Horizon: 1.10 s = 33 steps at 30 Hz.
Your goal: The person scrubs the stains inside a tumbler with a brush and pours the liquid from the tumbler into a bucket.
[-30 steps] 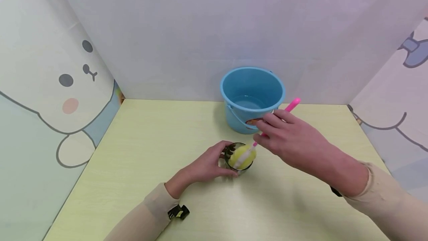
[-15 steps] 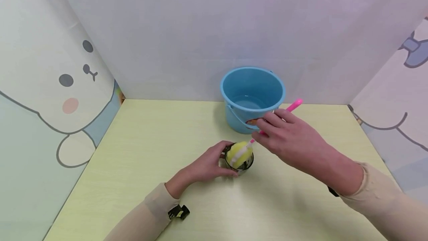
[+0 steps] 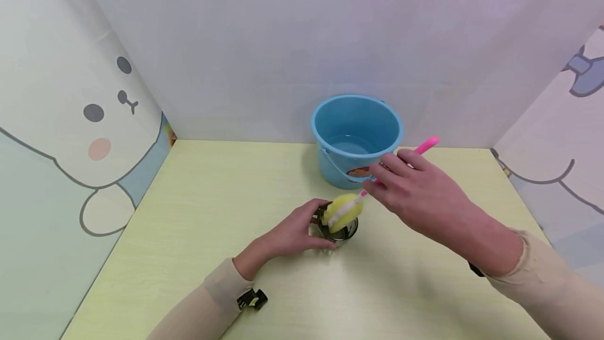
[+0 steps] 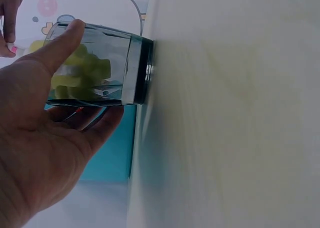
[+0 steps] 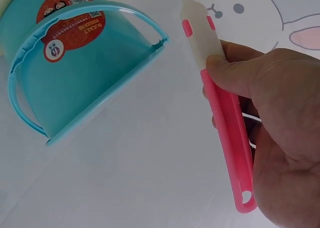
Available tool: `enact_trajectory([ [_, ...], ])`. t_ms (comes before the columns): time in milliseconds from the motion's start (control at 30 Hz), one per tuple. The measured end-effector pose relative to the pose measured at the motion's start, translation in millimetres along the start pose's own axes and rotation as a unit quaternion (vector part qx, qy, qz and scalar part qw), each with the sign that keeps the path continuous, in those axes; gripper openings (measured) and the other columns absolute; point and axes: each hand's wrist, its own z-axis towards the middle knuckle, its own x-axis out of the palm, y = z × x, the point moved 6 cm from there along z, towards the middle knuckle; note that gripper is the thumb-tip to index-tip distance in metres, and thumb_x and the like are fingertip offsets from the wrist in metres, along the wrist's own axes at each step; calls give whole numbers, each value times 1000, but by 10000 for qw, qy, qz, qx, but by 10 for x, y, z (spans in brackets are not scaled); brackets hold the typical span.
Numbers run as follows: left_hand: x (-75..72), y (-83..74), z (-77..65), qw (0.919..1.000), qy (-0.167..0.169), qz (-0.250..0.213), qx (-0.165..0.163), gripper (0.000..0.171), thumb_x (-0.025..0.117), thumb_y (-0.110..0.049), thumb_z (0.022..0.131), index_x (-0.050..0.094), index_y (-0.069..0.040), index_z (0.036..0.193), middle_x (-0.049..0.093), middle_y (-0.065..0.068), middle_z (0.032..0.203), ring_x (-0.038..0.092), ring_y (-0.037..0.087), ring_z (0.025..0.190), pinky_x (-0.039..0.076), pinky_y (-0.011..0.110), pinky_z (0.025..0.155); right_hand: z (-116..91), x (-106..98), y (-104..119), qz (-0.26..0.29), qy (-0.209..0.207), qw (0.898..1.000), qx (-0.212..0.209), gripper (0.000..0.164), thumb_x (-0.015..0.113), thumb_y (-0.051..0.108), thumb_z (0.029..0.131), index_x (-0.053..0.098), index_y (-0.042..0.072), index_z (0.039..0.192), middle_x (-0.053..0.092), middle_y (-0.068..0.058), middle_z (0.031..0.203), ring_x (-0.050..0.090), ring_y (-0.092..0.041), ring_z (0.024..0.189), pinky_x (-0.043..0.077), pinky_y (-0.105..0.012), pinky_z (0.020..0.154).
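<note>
A tinted glass cup (image 4: 115, 62) stands upright on the table, its thick base on the surface. My left hand (image 3: 294, 230) holds it around the side, thumb toward me and fingers on the far side. In my right hand (image 3: 420, 188) is a sponge cup brush (image 5: 227, 128), gripped by its pink and white handle, with the thumb along the white part. The brush slants down to the left. Its yellow sponge head (image 3: 344, 211) is partly inside the cup and sticks out above the rim. Through the glass the lower part of the sponge shows in the left wrist view.
Just behind the cup stands a blue bucket (image 3: 325, 164) with its handle hanging down the front and a red label (image 5: 75, 25). A light wood-look table (image 3: 212, 182) lies underneath. Pale walls with cartoon prints close off the back and sides.
The sponge head first dips left and deeper in the cup, then rises and shifts up and right. My right hand moves slightly right with the brush. The left hand and cup stay still.
</note>
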Motion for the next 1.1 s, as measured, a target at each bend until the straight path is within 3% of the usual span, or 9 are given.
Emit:
enact_trajectory([
  [367, 5, 2, 9, 9999, -22, 78, 61, 87, 94, -31, 84, 44, -16, 153, 57, -6, 144, 57, 11, 129, 47, 33, 112, -72, -38, -62, 170, 196, 9996, 151, 57, 101, 8, 67, 71, 8, 116, 58, -16, 108, 52, -35, 101, 47, -48, 90],
  [800, -2, -3, 8, 9998, -1, 172, 31, 88, 94, -30, 84, 44, -10, 154, 56, 2, 147, 56, 15, 131, 46, 35, 113, -136, -92, -85, 598, 386, 9972, 219, 54, 99, 5, 69, 75, 14, 117, 57, -10, 102, 51, -33, 97, 46, -48, 89],
  [1100, 1, -5, 13, 9999, -24, 139, 73, 89, 94, -29, 84, 44, -11, 154, 56, 1, 147, 56, 12, 129, 46, 34, 113, -161, -7, -98, 965, 174, 9946, 354, 57, 99, 3, 68, 76, 17, 119, 60, -10, 106, 54, -33, 101, 46, -49, 87],
])
